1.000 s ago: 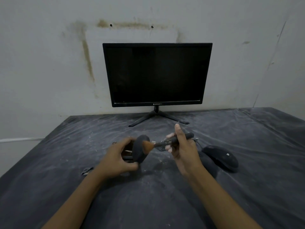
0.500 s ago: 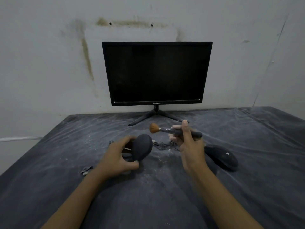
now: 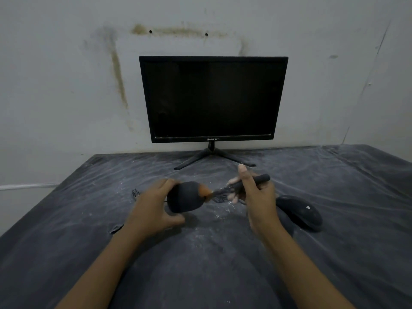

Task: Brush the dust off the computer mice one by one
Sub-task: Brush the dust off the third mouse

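Left hand is wrapped around a dusty dark grey rounded computer mouse, holding it up just off the counter near the middle of the frame. Right hand is pinched on the black handle of a small brush with orange-brown bristles, and the bristle tip is touching the right-hand end of that mouse. So I'd say we're mid-sweep on this mouse.

A second black mouse with a small white mark on top sits on the counter at centre right, just beside the right wrist, looks like it's waiting its turn. There's a tangle of thin black cable right under the brush.

Next move probably wants short light flicks, turning the mouse to reach the other faces.

Room-wise: lots of open dusty plastic-covered counter in the lower frame. The black monitor stands well behind on its legs, clear of the action. The cable could snag.
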